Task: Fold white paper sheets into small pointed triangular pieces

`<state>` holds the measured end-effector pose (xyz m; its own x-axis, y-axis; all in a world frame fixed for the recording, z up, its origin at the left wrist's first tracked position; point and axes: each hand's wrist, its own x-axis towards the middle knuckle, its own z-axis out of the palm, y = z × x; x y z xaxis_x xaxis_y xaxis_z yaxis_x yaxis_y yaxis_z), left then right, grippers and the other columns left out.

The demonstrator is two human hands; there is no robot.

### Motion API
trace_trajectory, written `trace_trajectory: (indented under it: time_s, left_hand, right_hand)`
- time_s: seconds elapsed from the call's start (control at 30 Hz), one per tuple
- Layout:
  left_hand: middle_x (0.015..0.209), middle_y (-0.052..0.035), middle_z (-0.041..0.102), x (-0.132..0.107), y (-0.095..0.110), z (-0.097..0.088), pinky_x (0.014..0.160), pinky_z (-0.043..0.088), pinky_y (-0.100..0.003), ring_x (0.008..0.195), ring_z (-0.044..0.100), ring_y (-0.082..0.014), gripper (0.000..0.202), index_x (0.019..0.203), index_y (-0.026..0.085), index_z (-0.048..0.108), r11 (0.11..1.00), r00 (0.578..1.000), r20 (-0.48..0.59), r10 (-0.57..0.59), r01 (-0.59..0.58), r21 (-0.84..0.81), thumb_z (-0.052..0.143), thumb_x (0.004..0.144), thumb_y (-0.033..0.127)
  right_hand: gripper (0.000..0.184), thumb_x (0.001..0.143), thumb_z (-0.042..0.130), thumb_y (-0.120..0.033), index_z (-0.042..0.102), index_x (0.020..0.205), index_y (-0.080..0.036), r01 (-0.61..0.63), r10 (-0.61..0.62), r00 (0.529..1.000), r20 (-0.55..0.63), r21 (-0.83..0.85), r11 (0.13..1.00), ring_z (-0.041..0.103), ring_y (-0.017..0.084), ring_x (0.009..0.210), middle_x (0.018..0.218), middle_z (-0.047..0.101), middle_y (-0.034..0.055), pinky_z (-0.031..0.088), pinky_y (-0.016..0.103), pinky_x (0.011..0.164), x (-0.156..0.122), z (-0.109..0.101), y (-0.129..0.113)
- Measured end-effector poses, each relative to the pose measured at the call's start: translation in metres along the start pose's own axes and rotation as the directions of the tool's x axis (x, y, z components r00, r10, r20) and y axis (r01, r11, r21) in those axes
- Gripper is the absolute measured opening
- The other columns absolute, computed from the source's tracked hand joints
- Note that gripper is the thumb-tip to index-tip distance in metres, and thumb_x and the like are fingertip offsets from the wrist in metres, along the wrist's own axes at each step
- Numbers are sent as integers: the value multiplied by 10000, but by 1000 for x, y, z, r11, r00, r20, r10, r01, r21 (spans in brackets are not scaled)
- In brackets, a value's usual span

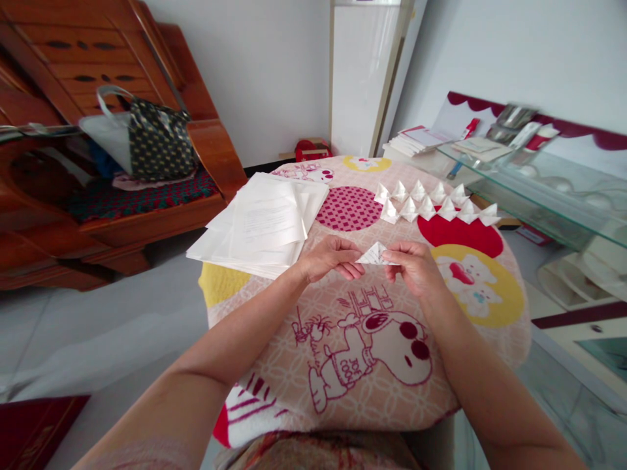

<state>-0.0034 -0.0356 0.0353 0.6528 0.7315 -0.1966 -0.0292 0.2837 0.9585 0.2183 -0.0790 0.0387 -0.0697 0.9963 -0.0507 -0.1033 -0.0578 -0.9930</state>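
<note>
My left hand (329,258) and my right hand (414,264) both pinch a small folded white paper piece (374,254) between them, just above the pink cartoon-printed cloth (343,326) on the table. The fingers of both hands are closed on the paper's edges. A stack of white paper sheets (262,225) lies to the left of my left hand. Several finished folded paper pieces (435,202) sit in two rows beyond my right hand.
A wooden bench (122,215) with a dotted bag (157,140) stands at the left. A glass shelf (539,189) holding papers and metal cups runs along the right. A white cabinet (362,78) stands at the back. A red box (34,431) lies on the floor.
</note>
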Motion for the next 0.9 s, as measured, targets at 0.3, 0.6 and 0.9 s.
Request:
trace_trajectory:
  time_s: [0.3,0.6,0.9]
  left_hand:
    - [768,-105,770,1,0,2,621,586,-233,641,719,-135,361,892,88,747,998,999,-31,-7,9,59,897,731,374]
    - [713,-85,758,1,-1,6,566,558,-200,596,705,-118,301,798,99,720,999,999,-43,-10,12,46,882,750,348]
    - [690,-104,755,2,-4,2,536,544,-209,559,690,-124,229,795,90,714,999,998,-32,-54,54,-5,826,782,289]
  right_hand:
    - [201,653,838,-319,706,617,-172,-8,8,1000,-17,0,1000,551,121,398,503,643,13,437,233,379,0,0,0]
    - [202,640,833,-324,707,617,-168,-24,23,999,-28,-3,1000,547,121,392,502,645,17,433,233,376,0,1,-1]
    - [218,606,847,-330,691,591,-179,-72,72,997,-5,24,997,540,118,380,488,633,7,427,227,358,0,4,-2]
